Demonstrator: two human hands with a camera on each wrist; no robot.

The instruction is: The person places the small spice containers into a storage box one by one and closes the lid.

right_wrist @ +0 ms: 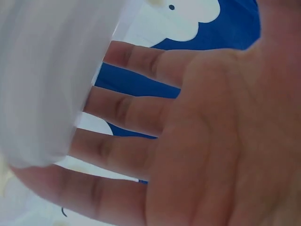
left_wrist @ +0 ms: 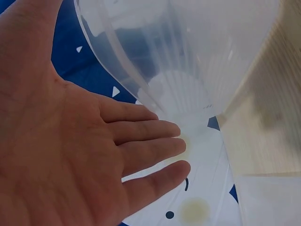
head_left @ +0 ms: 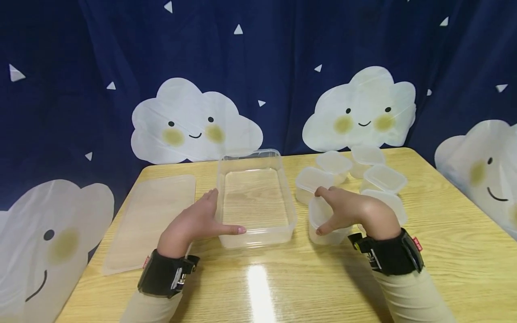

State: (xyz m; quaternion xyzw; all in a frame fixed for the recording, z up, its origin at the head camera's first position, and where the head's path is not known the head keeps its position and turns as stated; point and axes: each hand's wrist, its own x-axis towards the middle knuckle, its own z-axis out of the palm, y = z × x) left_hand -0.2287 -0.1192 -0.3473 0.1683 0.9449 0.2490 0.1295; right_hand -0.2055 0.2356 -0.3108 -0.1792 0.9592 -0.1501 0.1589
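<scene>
My left hand (head_left: 195,220) was flat with its fingers straight, beside the big box (head_left: 258,237). The box was see-through plastic, long, with round corners. My left thumb reached over its near left corner. My right hand (head_left: 351,206) held a little tub (head_left: 320,215) of cloudy plastic, its fingers and thumb bent round it. That tub was just right of the big box. More little tubs (head_left: 385,178) with flat, cloudy lids stood behind it and to its right. A thin, milky sheet (head_left: 151,220) lay on the left. The shiny worktop (head_left: 307,287) had wood lines.
</scene>
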